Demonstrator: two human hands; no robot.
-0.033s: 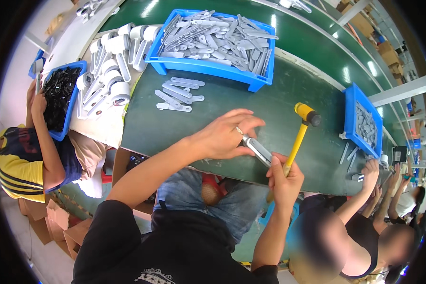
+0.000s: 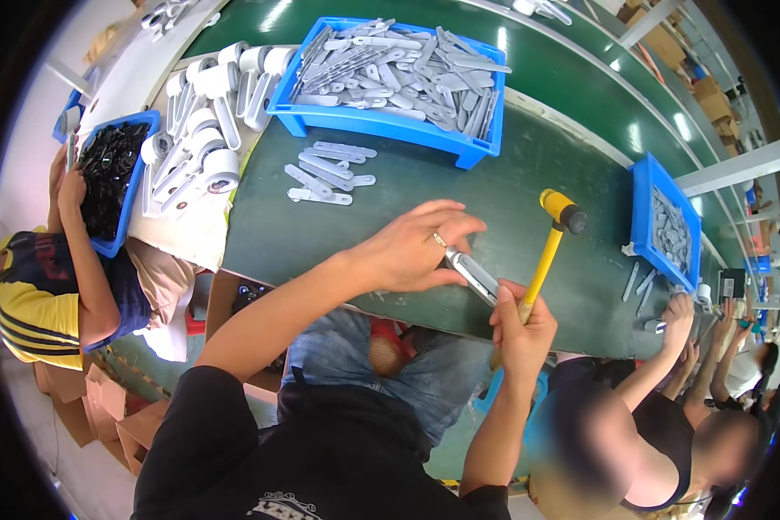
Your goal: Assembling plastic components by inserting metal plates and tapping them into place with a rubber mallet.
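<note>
My left hand, a ring on one finger, is closed around one end of a long grey-and-white handle-shaped part. That end is mostly hidden under my palm and fingers. My right hand grips the yellow handle of a mallet, whose yellow-and-black head points up and away over the table. The thumb and fingertips of this same hand touch the other end of the handle-shaped part, which is tilted above the table's near edge. Several flat grey strips lie loose on the table, beyond my left forearm.
A blue bin heaped with grey strips stands on the green table. Assembled white round-headed parts crowd the left, beside a co-worker's blue bin of black pieces. Another blue bin and co-workers are at right.
</note>
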